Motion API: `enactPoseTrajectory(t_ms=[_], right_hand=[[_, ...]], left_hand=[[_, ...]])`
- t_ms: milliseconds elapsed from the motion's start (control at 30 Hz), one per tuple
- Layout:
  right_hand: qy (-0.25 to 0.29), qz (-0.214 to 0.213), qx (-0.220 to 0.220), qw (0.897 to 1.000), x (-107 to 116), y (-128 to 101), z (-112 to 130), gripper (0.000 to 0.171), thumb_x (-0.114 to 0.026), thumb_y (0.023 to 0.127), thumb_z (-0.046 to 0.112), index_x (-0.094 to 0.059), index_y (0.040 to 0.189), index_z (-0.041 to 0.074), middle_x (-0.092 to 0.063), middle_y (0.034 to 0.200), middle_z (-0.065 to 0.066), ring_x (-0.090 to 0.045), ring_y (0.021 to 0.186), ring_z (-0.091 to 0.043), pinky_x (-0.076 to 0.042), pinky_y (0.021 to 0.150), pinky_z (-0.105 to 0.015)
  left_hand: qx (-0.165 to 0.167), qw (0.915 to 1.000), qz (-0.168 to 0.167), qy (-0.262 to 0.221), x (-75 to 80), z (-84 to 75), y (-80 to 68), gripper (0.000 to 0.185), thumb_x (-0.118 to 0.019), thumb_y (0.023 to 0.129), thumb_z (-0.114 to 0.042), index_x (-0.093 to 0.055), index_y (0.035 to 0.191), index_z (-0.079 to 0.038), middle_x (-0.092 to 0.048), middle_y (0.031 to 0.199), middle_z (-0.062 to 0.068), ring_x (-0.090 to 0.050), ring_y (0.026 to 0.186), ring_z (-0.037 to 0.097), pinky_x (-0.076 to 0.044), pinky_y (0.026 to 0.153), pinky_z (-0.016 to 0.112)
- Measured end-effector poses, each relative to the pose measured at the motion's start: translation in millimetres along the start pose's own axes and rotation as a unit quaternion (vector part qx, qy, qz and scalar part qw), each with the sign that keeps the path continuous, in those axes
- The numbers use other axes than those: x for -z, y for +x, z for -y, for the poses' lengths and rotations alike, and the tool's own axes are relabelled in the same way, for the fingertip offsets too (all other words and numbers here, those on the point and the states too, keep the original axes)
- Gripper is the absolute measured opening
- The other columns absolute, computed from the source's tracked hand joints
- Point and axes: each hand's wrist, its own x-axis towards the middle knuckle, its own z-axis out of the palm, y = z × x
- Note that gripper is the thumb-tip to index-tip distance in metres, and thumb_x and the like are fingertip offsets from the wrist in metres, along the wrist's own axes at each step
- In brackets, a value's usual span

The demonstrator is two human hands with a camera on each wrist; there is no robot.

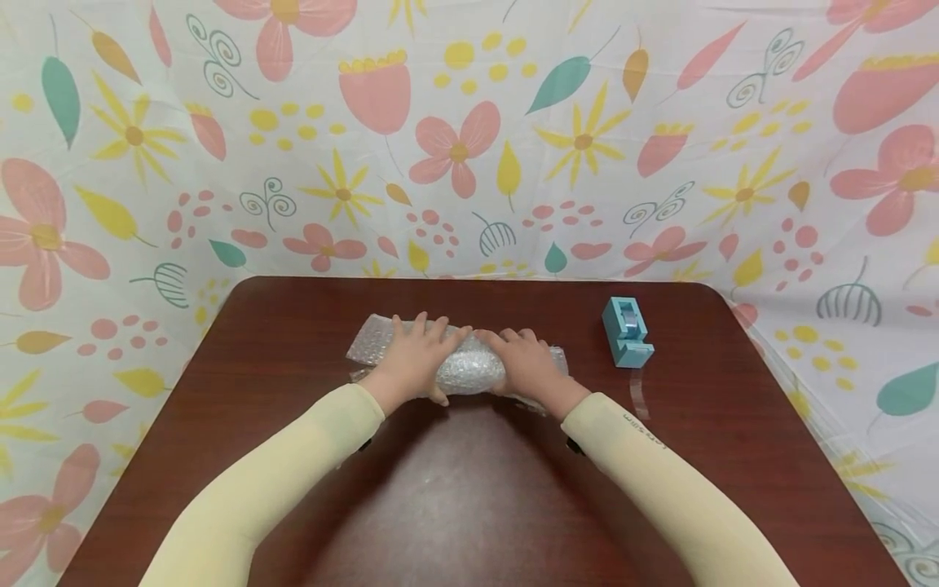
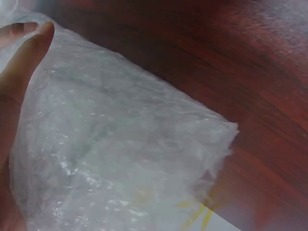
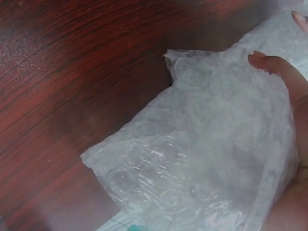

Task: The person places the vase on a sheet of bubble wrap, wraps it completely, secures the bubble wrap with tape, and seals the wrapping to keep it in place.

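Observation:
A bundle rolled in clear bubble wrap [image 1: 472, 367] lies crosswise toward the back of the table; what it wraps is hidden. My left hand [image 1: 413, 359] holds it left of its middle, fingers over the top and thumb along the near side. From the right, my right hand [image 1: 530, 371] grips the roll in a similar way. In the left wrist view, a flattened flap of the bubble wrap [image 2: 125, 134] sticks out past the hand. The right wrist view shows the other loose end of bubble wrap [image 3: 192, 144], crumpled, with the thumb pressing near its edge.
A light blue tape dispenser [image 1: 626, 334] stands on the table to the right of the bundle. A strip of clear tape [image 1: 639, 395] lies just in front of it. Behind the dark reddish-brown table [image 1: 440, 505] hangs a flower-patterned cloth [image 1: 455, 212].

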Motion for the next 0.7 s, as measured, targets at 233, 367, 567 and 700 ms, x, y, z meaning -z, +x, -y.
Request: enactPoseTrajectory(t_ms=[233, 367, 567, 700], right_hand=[[0.007, 0.012, 0.005, 1.000, -3.1, 3.4, -2.8, 0.093, -0.089, 0.078, 0.034, -0.040, 0.156, 0.021, -0.062, 0.137, -0.019, -0.057, 0.121, -0.049, -0.056, 0.088, -0.060], [0.006, 0.018, 0.010, 1.000, -1.0, 5.9, -3.5, 0.093, -0.089, 0.079, 0.035, -0.039, 0.156, 0.020, -0.061, 0.137, -0.020, -0.058, 0.121, -0.049, -0.057, 0.088, -0.060], [0.009, 0.028, 0.010, 1.000, 3.6, 7.4, -5.6, 0.092, -0.089, 0.078, 0.034, -0.041, 0.155, 0.018, -0.062, 0.136, -0.021, -0.059, 0.120, -0.050, -0.058, 0.088, -0.060], [0.015, 0.028, 0.012, 0.999, 5.6, 8.5, -5.4, 0.092, -0.090, 0.077, 0.033, -0.043, 0.154, 0.018, -0.062, 0.135, -0.021, -0.059, 0.118, -0.049, -0.058, 0.087, -0.059]], left_hand=[[-0.006, 0.9999, -0.008, 0.003, -4.1, 1.0, -2.0, 0.119, -0.089, 0.064, -0.064, -0.029, 0.161, -0.031, -0.039, 0.162, 0.017, -0.036, 0.148, 0.052, -0.033, 0.108, 0.081], [-0.003, 0.9998, -0.013, -0.015, -4.0, 1.8, -1.9, 0.115, -0.092, 0.066, -0.056, -0.031, 0.160, -0.031, -0.040, 0.160, 0.019, -0.037, 0.146, 0.054, -0.034, 0.107, 0.081], [-0.007, 0.9986, -0.019, -0.049, -5.3, 1.9, 1.6, 0.108, -0.093, 0.068, -0.044, -0.035, 0.158, -0.028, -0.042, 0.157, 0.023, -0.041, 0.142, 0.056, -0.043, 0.102, 0.076], [-0.006, 0.9979, -0.032, -0.056, -6.2, 2.0, 2.4, 0.105, -0.094, 0.067, -0.043, -0.040, 0.156, -0.027, -0.047, 0.151, 0.022, -0.045, 0.137, 0.054, -0.048, 0.099, 0.071]])
